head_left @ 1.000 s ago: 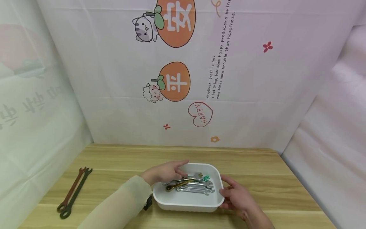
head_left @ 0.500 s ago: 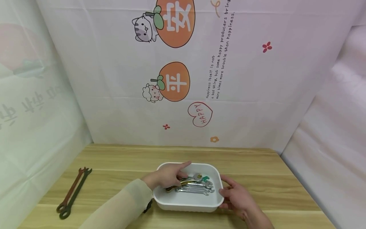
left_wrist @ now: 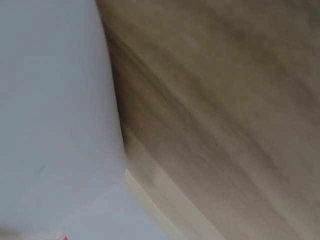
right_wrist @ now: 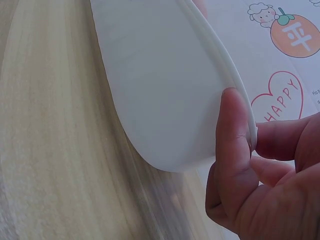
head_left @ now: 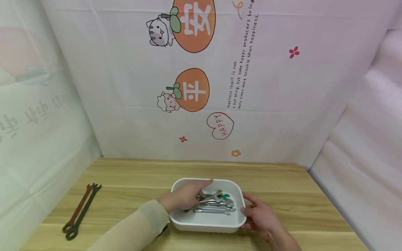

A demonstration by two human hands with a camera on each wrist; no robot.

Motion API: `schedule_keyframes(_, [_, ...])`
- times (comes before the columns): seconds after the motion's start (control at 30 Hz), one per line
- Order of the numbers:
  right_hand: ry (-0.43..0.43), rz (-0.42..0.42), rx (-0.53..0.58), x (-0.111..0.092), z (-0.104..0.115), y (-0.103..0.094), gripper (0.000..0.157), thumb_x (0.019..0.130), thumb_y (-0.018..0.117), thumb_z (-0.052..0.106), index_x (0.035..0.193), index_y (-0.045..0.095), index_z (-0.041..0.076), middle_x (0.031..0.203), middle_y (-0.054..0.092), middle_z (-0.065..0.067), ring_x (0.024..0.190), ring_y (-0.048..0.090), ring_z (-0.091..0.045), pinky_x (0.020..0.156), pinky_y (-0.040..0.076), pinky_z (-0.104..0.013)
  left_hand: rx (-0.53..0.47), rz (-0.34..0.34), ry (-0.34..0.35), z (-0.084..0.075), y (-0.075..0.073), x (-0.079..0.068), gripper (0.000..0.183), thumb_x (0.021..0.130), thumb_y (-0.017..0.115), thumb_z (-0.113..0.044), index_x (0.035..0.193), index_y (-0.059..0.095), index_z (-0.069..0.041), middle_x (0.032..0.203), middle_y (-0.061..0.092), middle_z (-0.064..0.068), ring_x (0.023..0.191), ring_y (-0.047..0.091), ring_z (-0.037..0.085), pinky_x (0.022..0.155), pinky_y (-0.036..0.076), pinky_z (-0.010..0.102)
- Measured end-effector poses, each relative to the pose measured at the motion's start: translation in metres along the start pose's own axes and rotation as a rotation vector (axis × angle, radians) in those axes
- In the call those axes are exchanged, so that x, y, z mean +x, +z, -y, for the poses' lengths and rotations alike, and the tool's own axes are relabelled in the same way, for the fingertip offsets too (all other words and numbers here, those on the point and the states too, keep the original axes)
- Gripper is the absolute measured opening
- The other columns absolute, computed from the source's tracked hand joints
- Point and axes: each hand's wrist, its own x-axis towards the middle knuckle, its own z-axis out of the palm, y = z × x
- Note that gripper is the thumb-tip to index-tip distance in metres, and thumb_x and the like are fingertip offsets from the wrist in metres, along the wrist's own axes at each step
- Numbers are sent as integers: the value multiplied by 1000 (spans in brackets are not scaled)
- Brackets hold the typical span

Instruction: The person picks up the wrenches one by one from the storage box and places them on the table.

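Fingers of the right hand [head_left: 260, 216] gripped the white box [head_left: 204, 228]; whether the left hand [head_left: 184, 196] clamped any wrenches [head_left: 214, 210] inside could not be determined. Wrench handling appeared underway; next called for a secure pinch.

Soft, even light fills the head view, bright on the white printed cloth backdrop [head_left: 267, 87], which turns pinkish toward 2 o'clock; its lettering is crisp. Small glints mark the slim silver metal wrenches [head_left: 211, 210] near 6 o'clock. The left wrist view is dim and out of focus, the pale wood-grain desk [left_wrist: 225, 125] smeared. The right wrist view is dim but clearer: a soft shadow edges the white rounded-rectangular plastic tray [right_wrist: 160, 100] along its 9 o'clock side, a faint sheen marks the desk near 6 o'clock, and the bare fingers [right_wrist: 231, 130] at 4 o'clock look fairly sharp.
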Motion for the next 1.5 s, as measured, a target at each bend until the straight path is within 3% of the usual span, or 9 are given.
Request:
schedule_keyframes(0.1, [-1,-5,-3,0,-1,0,62,94,58,-4,152,37,2,106,49,-24,74,63,-32,59,59,-45,34,2,32,0,2,0,90,79,69,10,156,35,-22,111,69,-4,95,61,3,69,51,18])
schedule_keyframes(0.27, [-2,-7,1,-1,-1,1,62,93,58,-5,152,38,3,106,49,-24,74,63,-32,59,59,-44,153,-19,89,1,8,-1,83,79,65,10,153,42,-19,103,68,-5,90,58,3,86,50,23])
schedule_keyframes(0.4, [-5,-4,5,-1,-1,2,63,93,57,-6,152,38,3,107,49,-25,73,64,-32,59,59,-44,210,-39,88,0,11,-2,75,80,63,8,150,46,-16,115,68,-1,96,59,6,94,49,28])
schedule_keyframes(0.5, [-6,0,8,-2,-1,2,62,93,57,-6,152,38,3,107,49,-25,74,64,-32,59,59,-45,230,-42,71,-1,11,-2,69,81,62,8,146,51,-15,117,67,-1,100,60,7,95,49,29])
schedule_keyframes(0.73, [-4,7,10,-2,0,2,62,93,57,-6,152,38,3,106,48,-24,74,64,-31,59,59,-44,193,-46,55,-9,1,-3,60,81,59,12,135,62,-14,102,68,-7,93,60,5,89,50,26])
schedule_keyframes(1.0, [3,-9,4,0,-1,1,62,94,56,-5,152,37,3,107,47,-25,74,63,-32,59,59,-44,-112,-121,-91,-5,-23,-2,58,87,63,3,138,63,-25,101,66,-9,81,59,10,65,52,26])
schedule_keyframes(1.13, [0,-10,0,0,-1,1,61,94,57,-5,152,38,3,107,48,-25,73,63,-32,59,59,-44,-295,-159,-131,0,-34,-3,56,88,66,0,139,61,-22,102,65,-6,85,60,12,68,54,30])
schedule_keyframes(1.33, [12,-3,2,-1,1,2,61,94,56,-5,152,38,5,109,48,-26,76,63,-32,61,59,-43,-695,-209,-215,4,-48,-10,63,85,68,5,143,57,-17,108,62,8,87,65,23,71,59,38])
schedule_keyframes(1.5, [16,-13,0,-1,2,3,61,94,56,-4,152,40,6,109,48,-26,76,63,-32,61,59,-42,-844,-293,-307,11,-58,-19,63,85,67,7,144,56,-15,113,60,12,94,65,26,75,59,40])
